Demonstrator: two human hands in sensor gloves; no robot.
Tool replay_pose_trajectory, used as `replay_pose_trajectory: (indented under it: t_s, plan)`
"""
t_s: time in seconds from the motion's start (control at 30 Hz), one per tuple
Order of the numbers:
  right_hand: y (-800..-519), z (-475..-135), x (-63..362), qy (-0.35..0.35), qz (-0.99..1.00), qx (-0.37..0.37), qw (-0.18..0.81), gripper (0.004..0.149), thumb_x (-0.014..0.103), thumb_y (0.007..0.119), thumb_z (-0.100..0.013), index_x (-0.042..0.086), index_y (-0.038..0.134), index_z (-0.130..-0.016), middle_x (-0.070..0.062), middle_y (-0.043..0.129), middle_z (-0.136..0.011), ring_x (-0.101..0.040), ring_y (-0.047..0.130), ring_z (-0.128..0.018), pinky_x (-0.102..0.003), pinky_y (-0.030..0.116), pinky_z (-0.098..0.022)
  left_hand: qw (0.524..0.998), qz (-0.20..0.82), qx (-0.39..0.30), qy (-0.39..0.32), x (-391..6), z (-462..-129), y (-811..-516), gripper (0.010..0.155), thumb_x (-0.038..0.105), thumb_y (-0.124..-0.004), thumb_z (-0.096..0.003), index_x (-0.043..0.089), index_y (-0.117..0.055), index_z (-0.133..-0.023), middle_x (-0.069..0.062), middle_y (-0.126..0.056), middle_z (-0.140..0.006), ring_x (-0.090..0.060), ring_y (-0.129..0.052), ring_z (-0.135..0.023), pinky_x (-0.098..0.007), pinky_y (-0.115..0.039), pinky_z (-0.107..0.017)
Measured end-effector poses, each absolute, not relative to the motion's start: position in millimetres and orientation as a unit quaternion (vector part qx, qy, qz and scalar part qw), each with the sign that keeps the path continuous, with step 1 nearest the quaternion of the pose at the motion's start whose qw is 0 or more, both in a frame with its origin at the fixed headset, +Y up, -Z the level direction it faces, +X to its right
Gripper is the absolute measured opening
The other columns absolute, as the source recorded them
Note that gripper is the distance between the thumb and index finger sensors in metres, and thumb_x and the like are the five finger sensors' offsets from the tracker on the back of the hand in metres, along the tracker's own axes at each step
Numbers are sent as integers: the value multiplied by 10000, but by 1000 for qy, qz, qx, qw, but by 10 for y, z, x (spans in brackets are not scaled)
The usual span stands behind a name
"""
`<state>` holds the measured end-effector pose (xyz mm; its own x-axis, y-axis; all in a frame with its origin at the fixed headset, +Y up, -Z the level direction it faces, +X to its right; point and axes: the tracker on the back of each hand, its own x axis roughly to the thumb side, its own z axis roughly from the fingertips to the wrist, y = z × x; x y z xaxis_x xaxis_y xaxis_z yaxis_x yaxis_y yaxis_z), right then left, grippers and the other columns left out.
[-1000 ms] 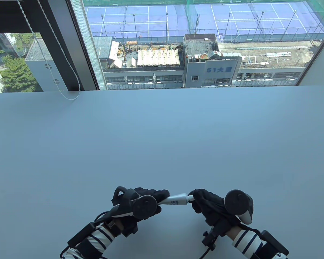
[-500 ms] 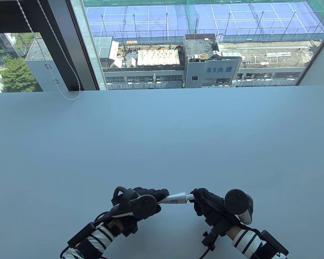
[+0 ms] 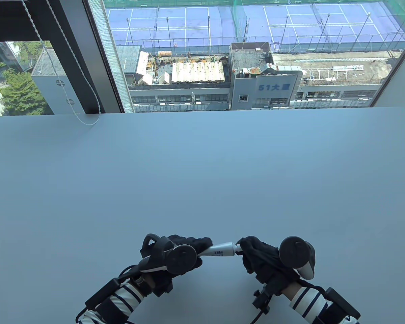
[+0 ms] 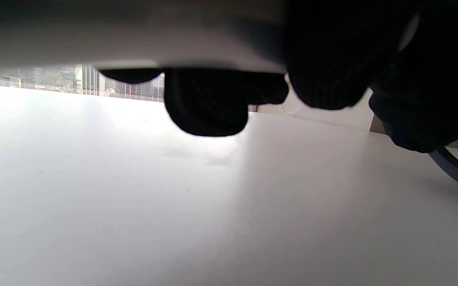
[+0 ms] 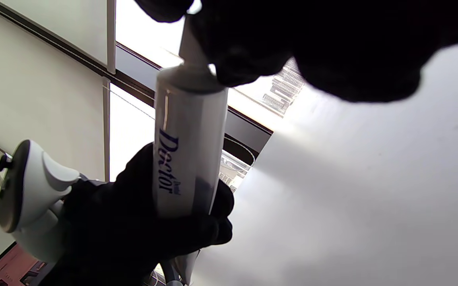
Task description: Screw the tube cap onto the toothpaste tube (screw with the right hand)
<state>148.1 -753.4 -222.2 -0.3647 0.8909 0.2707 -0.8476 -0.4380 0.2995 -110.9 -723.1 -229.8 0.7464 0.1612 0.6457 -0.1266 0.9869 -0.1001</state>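
A white toothpaste tube (image 3: 221,250) with blue lettering is held level above the table near its front edge. My left hand (image 3: 189,248) grips the tube's body; it shows in the right wrist view (image 5: 165,230) wrapped around the tube (image 5: 187,147). My right hand (image 3: 249,249) pinches the cap end of the tube. The cap (image 5: 191,47) is a narrow white piece mostly hidden by my right fingertips (image 5: 237,59). In the left wrist view the tube (image 4: 133,35) fills the top, with my left fingers (image 4: 207,103) under it.
The white table (image 3: 202,175) stretches to a window at the back. A blind cord (image 3: 82,118) hangs onto the table's back left edge. A black cable (image 4: 455,172) lies on the table by my hands.
My right hand has shifted very slightly at the cap end. The tube and my left hand have stayed in place.
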Motion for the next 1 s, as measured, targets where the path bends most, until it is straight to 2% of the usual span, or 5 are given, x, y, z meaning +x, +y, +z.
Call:
replay_pose_trajectory:
  t_s: [0.23, 0.4, 0.57, 0.83, 1.0]
  plan:
    - [-7521, -2213, 1477, 59, 816, 233, 526, 566, 356, 540, -665, -122, 564, -968, -139, 877, -407, -345, 887, -334, -595, 726, -290, 937, 78, -21, -341, -1127, -2309, -7233, 768, 621, -860, -316, 361, -559, -973, -121, -801, -876, -364, -905, -693, -460, -764, -588]
    - [-7513, -2204, 1450, 50, 813, 236, 530, 467, 250, 551, -654, -140, 619, -902, -129, 878, -369, -336, 889, -302, -592, 729, -275, 936, 77, -20, -344, -1119, -2306, -7243, 767, 621, -860, -316, 362, -559, -973, -121, -801, -876, -362, -905, -693, -459, -764, -588]
    - [-7527, -2201, 1475, 46, 832, 188, 520, 558, 371, 487, -655, -103, 765, -752, -89, 880, -233, -307, 902, -203, -572, 751, -219, 936, 76, -22, -342, -1121, -2308, -7247, 768, 621, -860, -315, 361, -560, -972, -120, -802, -875, -363, -904, -694, -460, -764, -588]
    - [-7522, -2202, 1453, 51, 815, 240, 525, 547, 316, 577, -655, -111, 529, -994, -127, 875, -395, -337, 889, -328, -590, 728, -288, 936, 81, -22, -341, -1126, -2314, -7247, 769, 621, -859, -317, 359, -557, -974, -120, -800, -876, -364, -903, -695, -460, -763, -588]
    - [-7522, -2201, 1436, 43, 819, 233, 523, 473, 243, 564, -653, -156, 612, -901, -119, 876, -348, -331, 891, -291, -588, 732, -270, 935, 78, -22, -344, -1111, -2305, -7257, 766, 621, -858, -318, 360, -558, -973, -122, -802, -875, -365, -905, -692, -460, -765, -587]
